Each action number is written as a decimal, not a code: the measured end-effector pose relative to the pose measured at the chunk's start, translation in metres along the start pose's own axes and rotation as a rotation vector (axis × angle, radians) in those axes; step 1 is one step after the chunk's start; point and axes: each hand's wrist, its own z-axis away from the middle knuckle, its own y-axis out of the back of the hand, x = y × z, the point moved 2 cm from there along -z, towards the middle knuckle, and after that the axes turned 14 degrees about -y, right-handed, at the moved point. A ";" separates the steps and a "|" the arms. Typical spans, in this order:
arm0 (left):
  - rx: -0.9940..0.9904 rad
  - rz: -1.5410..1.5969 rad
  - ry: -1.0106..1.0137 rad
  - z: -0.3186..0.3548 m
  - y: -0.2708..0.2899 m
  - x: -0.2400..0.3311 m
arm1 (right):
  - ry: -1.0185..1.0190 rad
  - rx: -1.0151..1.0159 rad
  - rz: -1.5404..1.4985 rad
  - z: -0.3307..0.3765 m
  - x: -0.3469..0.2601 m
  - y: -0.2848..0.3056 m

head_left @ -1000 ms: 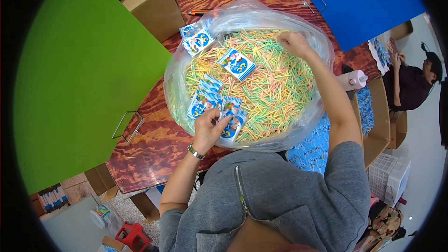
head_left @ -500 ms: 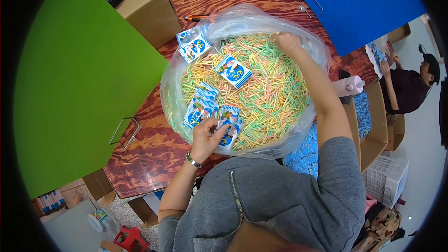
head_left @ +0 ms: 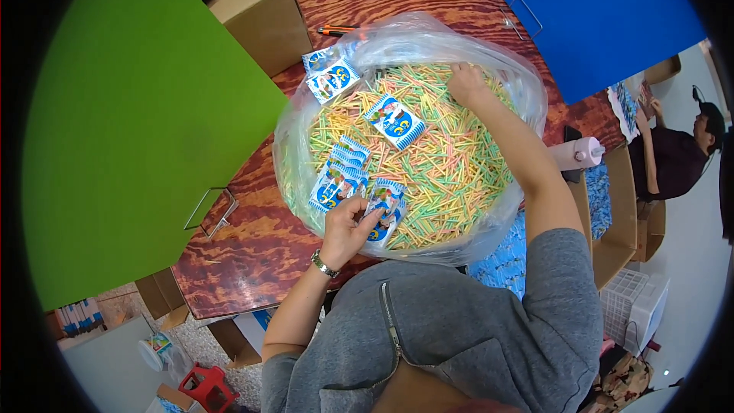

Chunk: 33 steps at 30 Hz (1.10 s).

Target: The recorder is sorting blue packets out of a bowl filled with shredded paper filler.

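Note:
A large clear plastic bag (head_left: pixel 409 47) lies open, full of thin pastel candy-like sticks (head_left: pixel 451 176) in yellow, green and pink. Near its front left, my left hand (head_left: pixel 348 231) pinches a small blue-and-white packet (head_left: pixel 388 197) between thumb and fingers. Just left of that hand, several similar packets (head_left: pixel 338 183) lie overlapped on the sticks. My right hand (head_left: pixel 468 86) is at the far side of the pile, fingers curled down among the sticks; its fingertips are partly hidden. One packet (head_left: pixel 395 122) rests mid-pile, and another (head_left: pixel 334 79) lies at the bag's far left edge.
A green panel (head_left: pixel 153 130) stands left and a blue panel (head_left: pixel 589 15) far right. On the red-brown table (head_left: pixel 245 268) are a cardboard box (head_left: pixel 264 23), an orange cutter (head_left: pixel 336 30) and a pink bottle (head_left: pixel 577 154). Another person (head_left: pixel 673 149) works at the right.
The whole view has shifted slightly. My right hand has moved a little nearer and to the left over the sticks. My left hand keeps its pinch on the packet.

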 end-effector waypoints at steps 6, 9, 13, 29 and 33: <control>-0.027 0.000 -0.042 -0.003 -0.002 0.007 | -0.013 0.162 0.141 -0.006 -0.007 -0.026; 0.006 0.000 -0.042 0.001 0.000 0.006 | -0.006 0.229 0.134 0.004 -0.006 -0.015; -0.026 -0.012 -0.030 -0.001 -0.003 0.008 | 0.058 0.103 0.113 0.005 0.012 -0.017; -0.113 0.332 0.110 -0.033 -0.024 0.015 | 0.041 -0.121 -0.493 0.056 0.081 0.031; 0.032 0.735 0.200 -0.059 -0.022 0.029 | 0.066 -0.787 -1.289 0.095 0.054 0.066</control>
